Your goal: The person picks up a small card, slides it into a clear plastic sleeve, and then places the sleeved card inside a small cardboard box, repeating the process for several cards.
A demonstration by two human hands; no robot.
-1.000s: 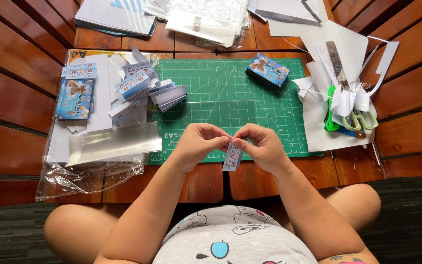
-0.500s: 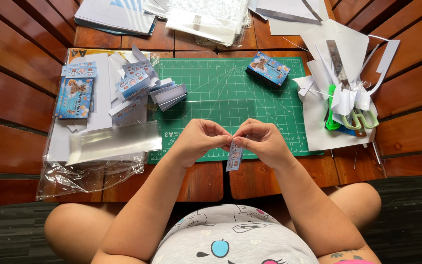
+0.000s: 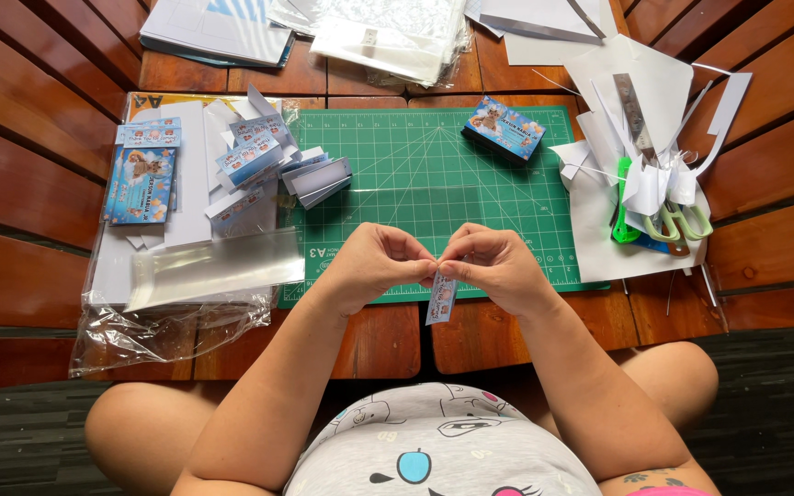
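While both hands meet above the near edge of the green cutting mat (image 3: 434,174), the left hand (image 3: 374,266) and right hand (image 3: 498,266) pinch one narrow printed strip (image 3: 441,298), which hangs down, apparently for folding. Fingers hide its top; its print is illegible.

A narrow blue printed label (image 3: 440,298) hangs near the green mat's edge, a small blue box (image 3: 505,129) at its top.

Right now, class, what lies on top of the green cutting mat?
On the green cutting mat sits a small blue printed box and folded white cards. Both hands, pinching a printed strip, cover its near edge.
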